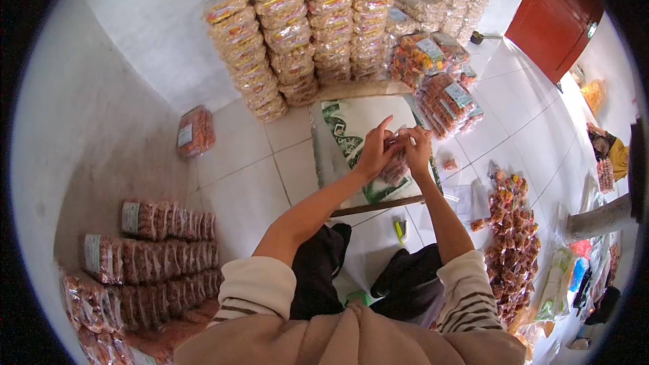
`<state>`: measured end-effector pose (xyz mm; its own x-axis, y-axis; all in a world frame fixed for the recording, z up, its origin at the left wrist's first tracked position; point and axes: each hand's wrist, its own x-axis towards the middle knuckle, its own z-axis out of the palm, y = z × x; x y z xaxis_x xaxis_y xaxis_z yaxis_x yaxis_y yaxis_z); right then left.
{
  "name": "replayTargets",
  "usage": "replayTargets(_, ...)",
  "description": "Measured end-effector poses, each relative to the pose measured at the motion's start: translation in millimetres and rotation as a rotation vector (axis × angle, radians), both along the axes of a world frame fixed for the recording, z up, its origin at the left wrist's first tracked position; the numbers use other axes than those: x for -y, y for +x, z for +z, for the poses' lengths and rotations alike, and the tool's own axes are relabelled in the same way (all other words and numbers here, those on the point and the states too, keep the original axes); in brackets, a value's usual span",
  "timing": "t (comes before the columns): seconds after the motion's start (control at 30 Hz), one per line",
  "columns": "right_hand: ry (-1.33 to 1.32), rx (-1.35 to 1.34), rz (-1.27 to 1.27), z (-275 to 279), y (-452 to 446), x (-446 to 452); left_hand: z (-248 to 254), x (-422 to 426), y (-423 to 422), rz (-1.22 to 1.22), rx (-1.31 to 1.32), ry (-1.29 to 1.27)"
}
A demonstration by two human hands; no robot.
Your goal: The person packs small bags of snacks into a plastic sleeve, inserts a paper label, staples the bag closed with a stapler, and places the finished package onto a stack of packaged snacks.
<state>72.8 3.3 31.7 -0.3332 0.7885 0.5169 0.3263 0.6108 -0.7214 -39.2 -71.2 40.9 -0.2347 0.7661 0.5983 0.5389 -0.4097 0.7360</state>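
Over the low table (332,182), which has a white and green patterned top, both hands are at a small clear plastic bag (395,170) of reddish-brown snacks. My left hand (374,152) grips the bag's upper left side, its index finger pointing up and away. At the bag's top right, the bent fingers of my right hand (417,150) pinch the plastic. Part of the bag's mouth is hidden by the fingers. On the floor between my legs and the table lies a lime-green stapler (401,230).
Tall stacks of bagged snacks (284,20) line the back wall. Packed bundles (449,105) stand right of the table. Loose snack bags (512,243) form a pile at right, near clear plastic sheets (468,201). Rows of packs (155,257) fill the lower left. Another person (612,152) sits far right.
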Motion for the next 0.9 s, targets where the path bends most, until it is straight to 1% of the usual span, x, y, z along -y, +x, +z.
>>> replayTargets(0.07,0.011,0.006,-0.007,0,-2,0,-4,-6,-1,0.026,0.062,-0.055)
replayTargets(0.17,0.039,0.025,-0.039,1,-4,1,-3,-9,1,0.044,0.077,-0.107)
replayTargets(0.27,0.062,0.056,-0.083,5,-7,4,-2,-12,1,0.035,0.064,-0.108)
replayTargets(0.3,0.077,0.108,-0.107,6,-8,3,-3,-13,0,0.034,0.063,-0.106)
replayTargets(0.37,0.088,0.162,-0.133,2,-9,2,-4,-13,1,0.028,0.039,-0.045)
replayTargets(0.43,0.219,0.212,-0.186,0,-10,2,-6,-16,0,-0.002,0.085,-0.089)
replayTargets(0.5,0.214,0.226,-0.167,3,-8,4,-10,-18,-2,-0.026,0.131,-0.135)
replayTargets(0.57,0.218,0.236,-0.15,6,-10,2,-16,-26,-4,0.034,0.158,-0.103)
replayTargets(0.6,0.192,0.192,-0.128,8,-11,1,-18,-29,-6,0.034,0.158,-0.101)
replayTargets(0.67,0.172,0.146,-0.103,13,-11,-4,-14,-32,-11,0.08,0.122,0.019)
replayTargets(0.73,0.062,0.113,-0.037,17,-3,-11,-12,-30,-14,0.128,0.086,0.033)
replayTargets(0.8,0.112,0.093,-0.019,12,1,-12,-11,-29,-16,0.176,0.048,0.05)
replayTargets(0.87,0.169,0.172,-0.035,9,5,-8,-8,-23,-13,0.202,-0.037,0.002)
replayTargets(0.9,0.11,0.125,-0.042,10,7,-8,-6,-22,-12,0.199,-0.036,0.006)
